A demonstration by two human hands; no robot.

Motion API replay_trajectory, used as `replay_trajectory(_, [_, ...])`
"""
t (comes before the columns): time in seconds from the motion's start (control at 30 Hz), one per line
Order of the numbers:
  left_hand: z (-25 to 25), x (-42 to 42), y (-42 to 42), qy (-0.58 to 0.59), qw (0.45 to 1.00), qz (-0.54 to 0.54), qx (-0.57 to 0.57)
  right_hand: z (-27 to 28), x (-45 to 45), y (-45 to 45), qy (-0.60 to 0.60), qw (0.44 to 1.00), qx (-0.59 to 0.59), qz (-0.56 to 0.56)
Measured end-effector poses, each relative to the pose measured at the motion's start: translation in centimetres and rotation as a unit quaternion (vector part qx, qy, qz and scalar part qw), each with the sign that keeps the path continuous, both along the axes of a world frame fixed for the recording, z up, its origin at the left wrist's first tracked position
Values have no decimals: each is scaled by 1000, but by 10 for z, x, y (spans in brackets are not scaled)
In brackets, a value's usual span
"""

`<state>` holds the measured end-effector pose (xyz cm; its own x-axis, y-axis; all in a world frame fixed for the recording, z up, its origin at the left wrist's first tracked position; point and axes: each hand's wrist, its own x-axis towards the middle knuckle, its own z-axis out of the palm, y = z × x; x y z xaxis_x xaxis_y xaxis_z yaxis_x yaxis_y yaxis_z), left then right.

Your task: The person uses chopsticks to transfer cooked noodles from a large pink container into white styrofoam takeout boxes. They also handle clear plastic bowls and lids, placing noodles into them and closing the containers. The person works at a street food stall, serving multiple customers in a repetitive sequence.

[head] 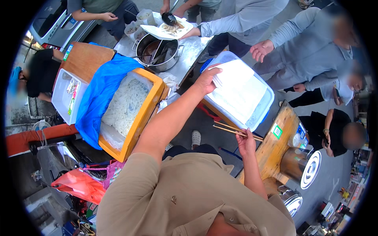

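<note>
My left hand (209,80) reaches across and grips the corner of white foam takeaway boxes (233,73), with several thin layers showing at the edge. They lie over a translucent plastic tub (268,96), along with a flat white sheet (243,97). My right hand (247,144) holds a pair of wooden chopsticks (229,128), whose tips point left, below the tub's near end. To the left of my left forearm stands a yellow box (130,147) lined with clear plastic. Pale rice noodles (127,106) fill much of it.
A divided steel pot (165,66) with dark liquid stands on a metal table (189,56). Another person's hand (192,33) holds an open foam box (165,34) under a ladle (169,19). A blue plastic sheet (97,88) drapes the yellow box. Steel pots (295,162) flank a wooden board (273,141).
</note>
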<state>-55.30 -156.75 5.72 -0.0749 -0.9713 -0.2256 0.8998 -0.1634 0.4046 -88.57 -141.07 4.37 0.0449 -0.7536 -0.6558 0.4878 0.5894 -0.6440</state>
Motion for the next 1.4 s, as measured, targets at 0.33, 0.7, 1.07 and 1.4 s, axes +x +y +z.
replay_trajectory(0.33, [17, -95, -99, -70, 994, 33, 75, -24, -2, -2, -3, 998, 26, 55])
replay_trajectory(0.7, [56, -115, -141, 13, 999, 40, 8, -7, 33, -29, 6, 991, -2, 137])
replay_trajectory(1.07, [137, 44, 249, -69, 984, -5, -166, -11, 200, -9, -278, 902, -24, 329])
replay_trajectory(1.4, [71, 110, 905, -270, 867, 279, 313, 106, 456, 151, -184, 733, -230, 612])
